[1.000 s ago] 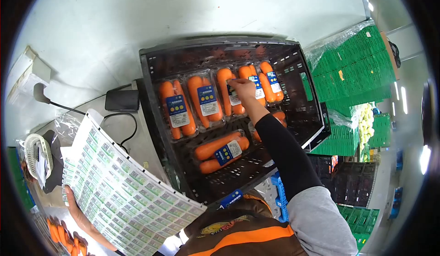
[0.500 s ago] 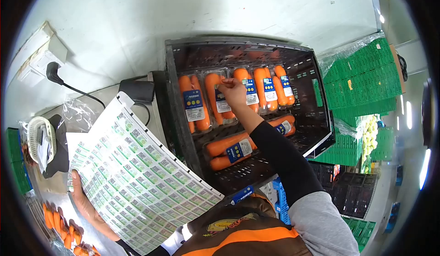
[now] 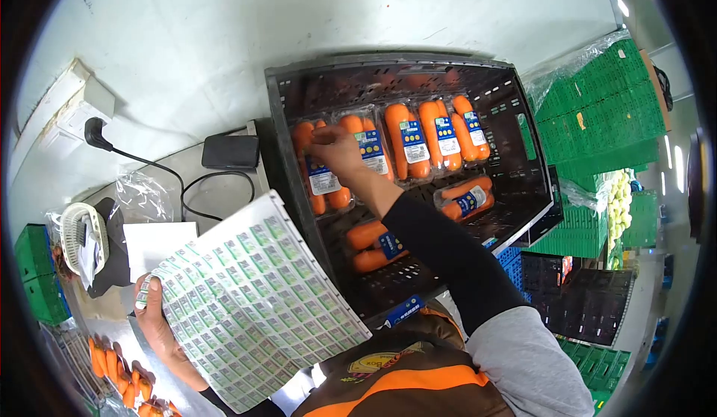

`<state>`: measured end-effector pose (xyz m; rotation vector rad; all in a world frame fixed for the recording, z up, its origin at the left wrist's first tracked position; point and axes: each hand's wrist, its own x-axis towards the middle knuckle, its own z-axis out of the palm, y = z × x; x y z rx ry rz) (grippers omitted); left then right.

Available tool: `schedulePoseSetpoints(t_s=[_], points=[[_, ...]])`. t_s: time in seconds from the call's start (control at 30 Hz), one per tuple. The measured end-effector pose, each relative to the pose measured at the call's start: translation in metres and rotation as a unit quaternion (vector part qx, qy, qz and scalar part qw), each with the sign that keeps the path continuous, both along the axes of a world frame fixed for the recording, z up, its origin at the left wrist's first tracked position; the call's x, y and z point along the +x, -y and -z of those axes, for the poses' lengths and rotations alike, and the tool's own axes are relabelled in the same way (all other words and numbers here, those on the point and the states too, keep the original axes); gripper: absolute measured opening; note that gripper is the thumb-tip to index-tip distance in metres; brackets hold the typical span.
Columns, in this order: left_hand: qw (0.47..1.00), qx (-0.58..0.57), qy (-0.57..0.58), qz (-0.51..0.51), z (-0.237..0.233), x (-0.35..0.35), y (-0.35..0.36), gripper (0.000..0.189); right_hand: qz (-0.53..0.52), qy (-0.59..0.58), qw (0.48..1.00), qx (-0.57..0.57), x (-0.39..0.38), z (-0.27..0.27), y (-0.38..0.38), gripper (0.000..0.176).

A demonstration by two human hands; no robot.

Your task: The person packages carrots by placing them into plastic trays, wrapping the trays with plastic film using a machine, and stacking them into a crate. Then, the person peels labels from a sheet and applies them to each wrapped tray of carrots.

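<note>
My left hand (image 3: pixel 159 329) holds a large sheet of green-and-white printed stickers (image 3: pixel 250 305), thumb on its left edge. Over the black crate (image 3: pixel 403 63), my right hand (image 3: pixel 340 159) has its fingers bent together at the leftmost pack of carrots (image 3: pixel 325 181); whether a sticker is between them is too small to tell. Beside it lies another carrot pack (image 3: pixel 371 144) with a blue-and-white label. Three more packs stand to the right in the same row, the nearest being a carrot pack (image 3: pixel 408 142). Lower in the crate are two packs, one partly behind my right arm.
At the left, a black device (image 3: pixel 231 152) and cable lie on the counter, near a white basket (image 3: pixel 84 241). Loose carrots (image 3: pixel 123 376) are at the lower left. Green crates (image 3: pixel 597 110) are stacked at the right, with dark crates (image 3: pixel 582 305) below.
My right hand has moved left from the second carrot pack to the leftmost one. The sticker sheet has shifted and tilted in my left hand, and the view has moved slightly.
</note>
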<state>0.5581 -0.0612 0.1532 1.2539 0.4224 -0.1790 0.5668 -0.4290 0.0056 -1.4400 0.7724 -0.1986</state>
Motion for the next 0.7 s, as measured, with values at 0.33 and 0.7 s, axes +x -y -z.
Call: schedulePoseSetpoints(t_s=[0.33,0.7], points=[[0.988,0.119,0.04,0.089,-0.011,-0.006,-0.018,0.021,0.005,0.069,0.928,-0.366,-0.008,-0.051,0.015,0.023],[0.981,0.054,0.075,0.169,-0.05,-0.022,0.003,0.015,-0.492,0.201,0.796,-0.289,-0.045,-0.216,-0.099,0.019]])
